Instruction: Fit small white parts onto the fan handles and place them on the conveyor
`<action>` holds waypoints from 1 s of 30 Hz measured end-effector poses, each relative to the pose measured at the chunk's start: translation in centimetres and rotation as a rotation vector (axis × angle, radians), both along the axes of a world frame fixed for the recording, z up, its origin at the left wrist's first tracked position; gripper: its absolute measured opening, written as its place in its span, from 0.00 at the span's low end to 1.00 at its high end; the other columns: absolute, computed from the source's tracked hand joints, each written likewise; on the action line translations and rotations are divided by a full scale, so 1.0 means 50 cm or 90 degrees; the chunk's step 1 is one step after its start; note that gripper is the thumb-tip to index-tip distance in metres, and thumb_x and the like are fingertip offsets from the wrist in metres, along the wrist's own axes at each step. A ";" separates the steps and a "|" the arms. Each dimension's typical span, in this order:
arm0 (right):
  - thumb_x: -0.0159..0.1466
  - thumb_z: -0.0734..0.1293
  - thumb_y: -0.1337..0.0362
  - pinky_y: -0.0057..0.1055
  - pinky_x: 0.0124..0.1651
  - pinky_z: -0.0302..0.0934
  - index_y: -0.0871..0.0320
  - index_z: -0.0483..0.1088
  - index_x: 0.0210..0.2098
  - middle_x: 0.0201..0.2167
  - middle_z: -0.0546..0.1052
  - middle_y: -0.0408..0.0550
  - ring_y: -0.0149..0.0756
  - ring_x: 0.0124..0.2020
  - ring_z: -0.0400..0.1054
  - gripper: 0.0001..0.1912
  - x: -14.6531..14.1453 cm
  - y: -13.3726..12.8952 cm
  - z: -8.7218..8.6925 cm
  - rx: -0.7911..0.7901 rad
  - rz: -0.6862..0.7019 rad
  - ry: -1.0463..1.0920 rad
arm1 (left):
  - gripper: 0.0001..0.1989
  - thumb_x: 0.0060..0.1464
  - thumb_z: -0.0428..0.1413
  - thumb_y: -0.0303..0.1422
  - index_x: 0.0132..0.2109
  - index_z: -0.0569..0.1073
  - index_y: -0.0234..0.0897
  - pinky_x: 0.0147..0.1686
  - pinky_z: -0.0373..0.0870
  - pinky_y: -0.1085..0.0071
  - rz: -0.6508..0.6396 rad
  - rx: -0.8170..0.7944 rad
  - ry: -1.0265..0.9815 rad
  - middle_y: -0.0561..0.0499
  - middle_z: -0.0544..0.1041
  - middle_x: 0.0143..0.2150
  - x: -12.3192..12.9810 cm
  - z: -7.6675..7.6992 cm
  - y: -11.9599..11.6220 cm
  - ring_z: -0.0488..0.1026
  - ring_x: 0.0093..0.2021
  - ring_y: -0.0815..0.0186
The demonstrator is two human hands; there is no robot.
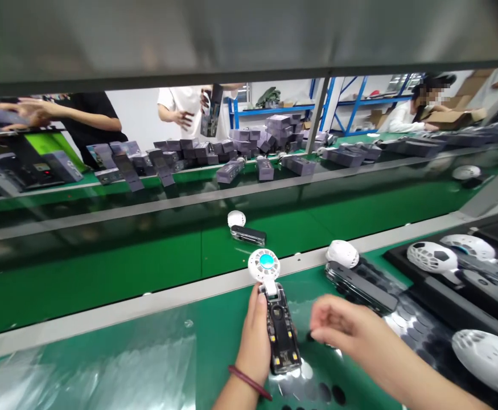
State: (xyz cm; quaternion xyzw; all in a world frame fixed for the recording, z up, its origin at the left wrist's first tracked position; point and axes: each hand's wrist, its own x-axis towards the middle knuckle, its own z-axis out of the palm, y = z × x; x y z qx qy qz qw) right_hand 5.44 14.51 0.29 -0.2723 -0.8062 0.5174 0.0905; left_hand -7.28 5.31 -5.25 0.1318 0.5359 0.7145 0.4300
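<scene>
In my left hand (255, 330) is a small handheld fan (283, 336), its black body in a see-through casing facing up and its round white head with a blue centre pointing away from me. My fingers are wrapped round the body's left side. Just right of the fan, my right hand (338, 324) is pinched, with a small black disc (313, 336) at the fingertips, partly hidden and blurred. Below lies a clear sheet with several round black discs (325, 393). Another sheet of such discs (419, 324) lies to the right, partly under other fans.
A folded fan (249, 234) lies on the green conveyor belt (167, 310) ahead. More fans (362, 285) and black trays (457, 310) fill the right side. Purple boxes (266, 168) line the far side, where other people work. A metal shelf (249, 40) hangs overhead.
</scene>
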 end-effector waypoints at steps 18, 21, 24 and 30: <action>0.57 0.62 0.69 0.23 0.32 0.59 0.55 0.56 0.22 0.26 0.73 0.35 0.28 0.29 0.67 0.11 -0.084 -0.025 -0.035 0.116 -0.075 0.157 | 0.20 0.57 0.41 0.45 0.51 0.62 0.40 0.55 0.52 0.64 0.010 -0.059 0.072 0.49 0.64 0.54 -0.006 -0.005 -0.009 0.58 0.55 0.59; 0.58 0.61 0.69 0.23 0.31 0.60 0.55 0.53 0.22 0.27 0.73 0.37 0.29 0.28 0.68 0.12 -0.085 -0.028 -0.038 0.149 -0.062 0.177 | 0.20 0.57 0.41 0.45 0.50 0.63 0.39 0.56 0.51 0.64 0.009 -0.064 0.070 0.49 0.64 0.54 -0.006 -0.005 -0.010 0.57 0.55 0.58; 0.60 0.60 0.68 0.24 0.31 0.60 0.55 0.52 0.22 0.27 0.73 0.39 0.30 0.29 0.67 0.13 -0.086 -0.029 -0.042 0.165 -0.051 0.188 | 0.19 0.57 0.42 0.46 0.50 0.63 0.41 0.56 0.49 0.65 0.009 -0.069 0.060 0.51 0.64 0.54 -0.007 -0.006 -0.010 0.57 0.56 0.59; 0.60 0.60 0.72 0.22 0.31 0.59 0.55 0.50 0.22 0.27 0.72 0.37 0.27 0.30 0.67 0.15 -0.083 -0.033 -0.056 0.218 -0.038 0.252 | 0.19 0.57 0.42 0.45 0.50 0.63 0.41 0.54 0.52 0.66 0.011 -0.064 0.057 0.51 0.67 0.51 -0.007 -0.005 -0.008 0.59 0.53 0.60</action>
